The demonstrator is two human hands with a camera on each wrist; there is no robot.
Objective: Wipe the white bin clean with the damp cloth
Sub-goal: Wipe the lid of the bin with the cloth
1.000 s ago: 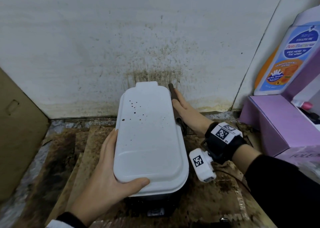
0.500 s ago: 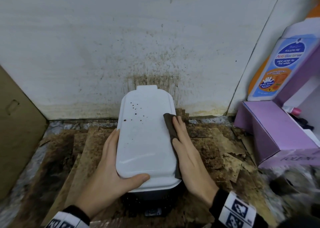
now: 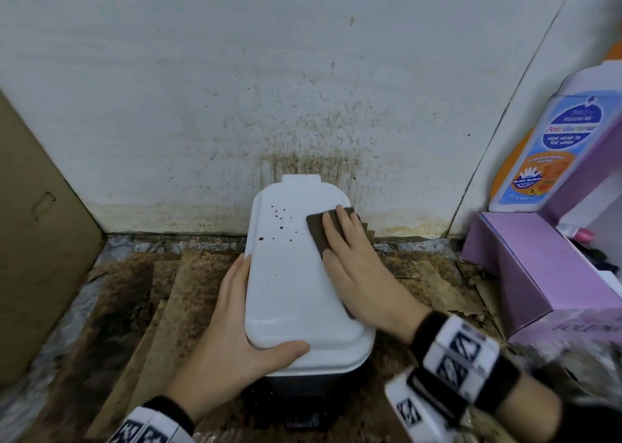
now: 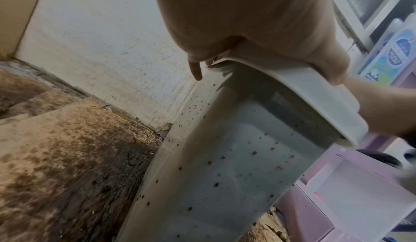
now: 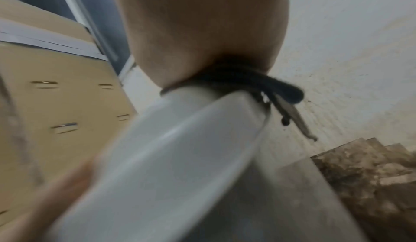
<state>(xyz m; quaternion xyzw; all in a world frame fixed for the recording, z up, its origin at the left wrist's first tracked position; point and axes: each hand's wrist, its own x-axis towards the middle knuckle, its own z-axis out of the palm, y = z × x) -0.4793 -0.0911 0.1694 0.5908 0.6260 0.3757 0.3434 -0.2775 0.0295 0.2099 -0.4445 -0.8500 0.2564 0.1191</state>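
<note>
Bin: white bin (image 3: 289, 274) stands on stained cardboard (image 3: 134, 308) against the far wall (image 3: 235, 89); lid down.
Lid marks: dark spots (image 3: 279, 220) on the far-left part of the lid; more spots on the bin's side in the left wrist view.
Cloth: dark cloth (image 3: 318, 232) lies flat on the lid's far-right part.
Right hand: right hand (image 3: 356, 267) presses the cloth, fingers straight and together.
Left hand: left hand (image 3: 232, 335) holds the lid's near-left edge, thumb on top, fingers along the side.
Right side: purple box (image 3: 538, 274), bottle (image 3: 545, 146).
</note>
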